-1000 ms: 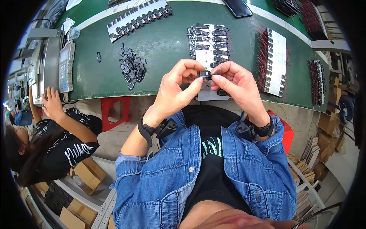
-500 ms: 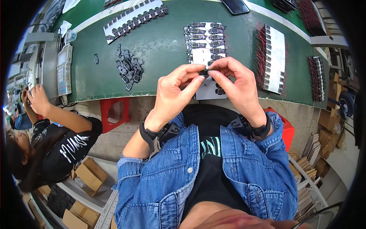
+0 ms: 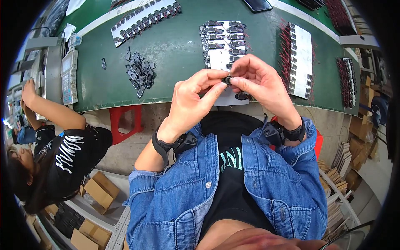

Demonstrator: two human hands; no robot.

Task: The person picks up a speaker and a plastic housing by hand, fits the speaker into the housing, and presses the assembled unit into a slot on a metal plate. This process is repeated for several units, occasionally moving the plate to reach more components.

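Between the fingertips of both hands is a small black part (image 3: 226, 80), mostly covered by the fingers. My left hand (image 3: 193, 98) pinches it from the left, thumb against forefinger. From the other side, my right hand (image 3: 264, 85) grips it between thumb and fingers. Just beyond the hands lies a white board (image 3: 217, 57) with two columns of small black modules with grey faces and thin red wires. My hands hide its near portion. A loose pile of similar black modules (image 3: 140, 73) lies to the left on the green table, with a single module (image 3: 103, 63) beside it.
Another loaded white board (image 3: 143, 18) is at the far left, and one with red wires (image 3: 301, 62) is at the right. A phone (image 3: 257, 5) lies at the back. A keypad device (image 3: 69, 77) stands left, near a co-worker (image 3: 66, 146). A red stool (image 3: 125, 123) is below the table edge.
My right hand has turned, its wrist shifting outward to the right, and the held part shows more between the fingertips. The co-worker's arms have moved up and to the left.
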